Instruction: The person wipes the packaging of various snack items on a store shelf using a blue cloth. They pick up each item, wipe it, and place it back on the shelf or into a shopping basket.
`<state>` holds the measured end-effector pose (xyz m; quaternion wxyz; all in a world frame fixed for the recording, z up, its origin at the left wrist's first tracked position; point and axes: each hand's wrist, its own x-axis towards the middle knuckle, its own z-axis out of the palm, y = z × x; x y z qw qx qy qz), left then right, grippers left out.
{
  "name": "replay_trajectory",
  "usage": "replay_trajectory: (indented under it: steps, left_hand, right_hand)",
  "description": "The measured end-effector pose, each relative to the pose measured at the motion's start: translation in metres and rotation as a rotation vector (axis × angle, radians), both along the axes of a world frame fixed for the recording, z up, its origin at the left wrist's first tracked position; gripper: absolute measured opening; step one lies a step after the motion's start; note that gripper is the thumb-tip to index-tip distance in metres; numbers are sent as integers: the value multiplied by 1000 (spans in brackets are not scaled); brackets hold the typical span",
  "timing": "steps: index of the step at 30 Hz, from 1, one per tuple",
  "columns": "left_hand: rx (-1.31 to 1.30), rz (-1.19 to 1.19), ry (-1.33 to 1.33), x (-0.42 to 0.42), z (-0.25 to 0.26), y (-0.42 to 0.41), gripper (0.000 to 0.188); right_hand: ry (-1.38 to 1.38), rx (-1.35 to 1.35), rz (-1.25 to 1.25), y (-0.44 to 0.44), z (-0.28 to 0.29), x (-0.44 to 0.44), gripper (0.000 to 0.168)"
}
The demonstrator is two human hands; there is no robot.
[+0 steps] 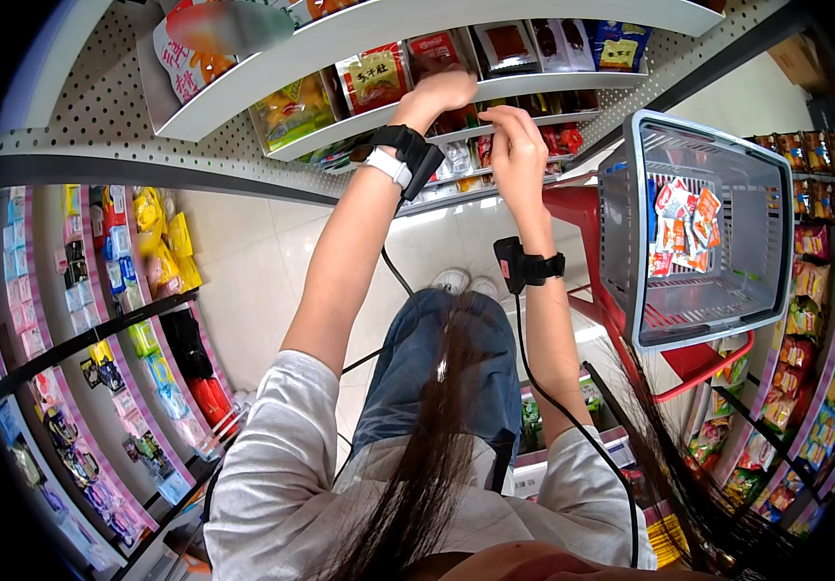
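My left hand point(445, 90) reaches into a compartment of the white shelf point(359, 109), over a red snack packet point(433, 48). Its fingers are bent and partly hidden, so whether they grip anything does not show. To its left in the same row stand a red and cream snack packet point(372, 76) and a yellow-green packet point(294, 109). My right hand point(521, 145) hovers lower and to the right, in front of the lower shelf rows. Its fingers are bent, the thumb stands apart, and nothing shows between them.
On the right, a grey shopping basket point(632, 240) holding several small red and white packets point(686, 225) rests on a red cart point(583, 232). Racks of hanging goods point(90, 319) line the left; snack shelves point(788, 378) stand beyond the cart. Tiled floor point(243, 225) lies below.
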<state>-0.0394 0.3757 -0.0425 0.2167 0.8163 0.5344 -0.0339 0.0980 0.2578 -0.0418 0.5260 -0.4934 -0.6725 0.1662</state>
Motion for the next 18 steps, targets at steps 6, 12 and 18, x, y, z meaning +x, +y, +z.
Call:
replay_trajectory:
  steps: [6,12,18]
  left_hand:
    - [375,533,-216,-7,-37,19,29]
    - [488,676,-560,0,-33,16,29]
    - [703,720,-604,5,-32,8,33]
  right_hand:
    - [-13,-92,78,-21,-18,-12,24]
    - [84,-176,69,-25,-22,-10,24]
    - [136,-179,98,-24,-23,-18,24]
